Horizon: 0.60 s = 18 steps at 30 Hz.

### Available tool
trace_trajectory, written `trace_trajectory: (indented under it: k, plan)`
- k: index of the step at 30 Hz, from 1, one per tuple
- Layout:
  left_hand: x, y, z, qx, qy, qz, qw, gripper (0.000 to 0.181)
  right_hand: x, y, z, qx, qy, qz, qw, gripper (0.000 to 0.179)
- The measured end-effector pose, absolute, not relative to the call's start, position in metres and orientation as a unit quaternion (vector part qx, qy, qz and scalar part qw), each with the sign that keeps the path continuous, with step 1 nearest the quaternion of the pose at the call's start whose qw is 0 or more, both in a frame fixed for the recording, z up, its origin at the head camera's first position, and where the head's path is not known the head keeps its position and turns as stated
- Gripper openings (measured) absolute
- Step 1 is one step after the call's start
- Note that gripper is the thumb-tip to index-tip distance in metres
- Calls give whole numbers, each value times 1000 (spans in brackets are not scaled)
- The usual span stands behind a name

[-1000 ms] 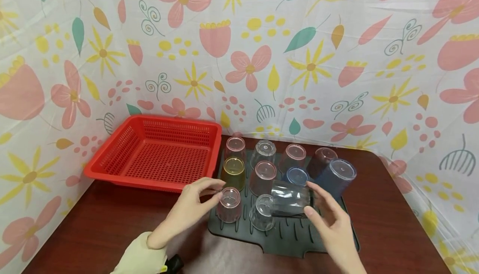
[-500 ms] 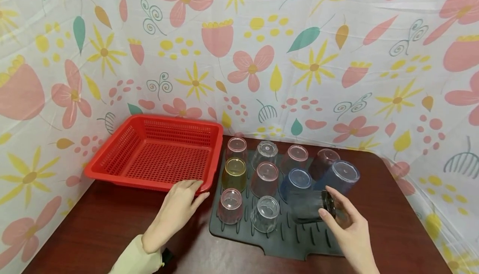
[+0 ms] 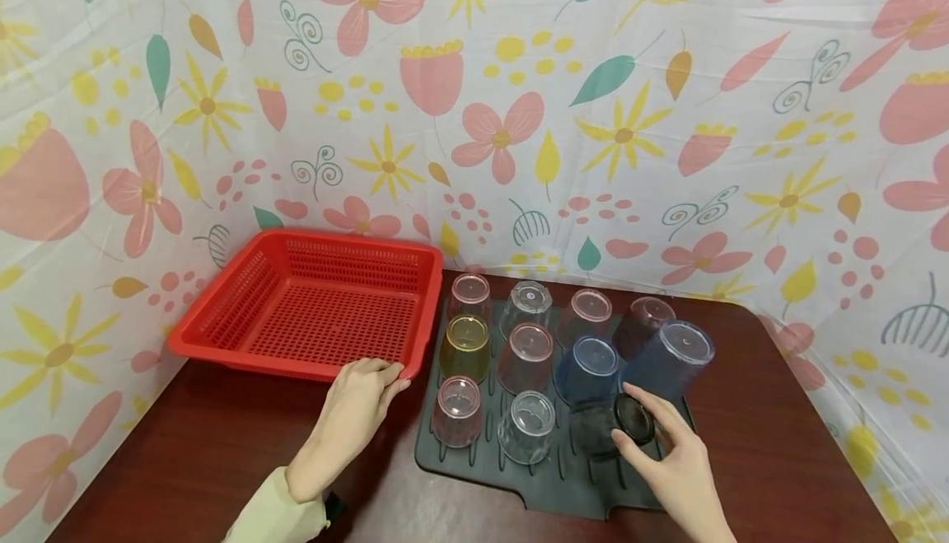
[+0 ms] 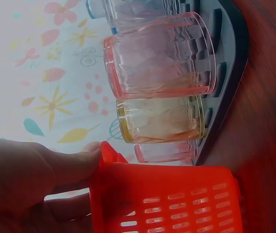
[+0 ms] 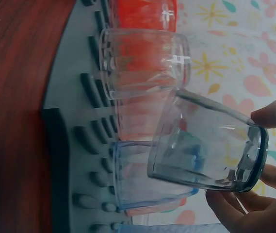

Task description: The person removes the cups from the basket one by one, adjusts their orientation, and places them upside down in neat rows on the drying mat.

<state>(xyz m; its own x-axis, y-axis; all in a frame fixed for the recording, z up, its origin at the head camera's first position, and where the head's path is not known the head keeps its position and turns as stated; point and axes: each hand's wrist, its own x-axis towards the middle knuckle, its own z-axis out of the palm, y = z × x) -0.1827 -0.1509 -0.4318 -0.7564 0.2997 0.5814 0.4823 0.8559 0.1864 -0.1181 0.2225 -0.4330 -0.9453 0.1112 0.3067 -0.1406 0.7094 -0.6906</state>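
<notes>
My right hand grips a smoky grey glass around its thick base. In the right wrist view the glass is tilted, mouth toward the dark ribbed drying mat, base toward my palm. My left hand pinches the near right corner of the red plastic basket, thumb on the rim. Beside the grey glass on the mat stand an upside-down clear glass and a blue glass. A pink-rimmed glass is at the mat's left corner, nearest my left hand.
More upturned glasses fill the mat's back, among them a yellow glass, a pink glass and a tall blue glass at the right. A flowered curtain hangs behind the dark wooden table.
My right hand has moved right, then slightly back left, turning the grey glass from sideways toward mouth-down. My left hand has gone from beside the pink-rimmed glass to the basket's corner.
</notes>
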Motion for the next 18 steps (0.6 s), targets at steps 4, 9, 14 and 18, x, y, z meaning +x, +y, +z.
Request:
trace_trajectory:
  k: [4,9,14,18]
  plan:
    - [-182,-150,-433,-213,-919,-170,285,15,-121,221,-443,37,-912,365,185,57]
    - [-182,-150,-434,-210,-919,-173,286,16,-123,220,-452,54,-918,344,188,61]
    - [-183,-150,-436,-208,-919,-178,284,17,-124,216,-455,53,-929,321,173,61]
    - [-183,-151,-437,-213,-915,-176,293,17,-125,216,-457,58,-932,312,177,61]
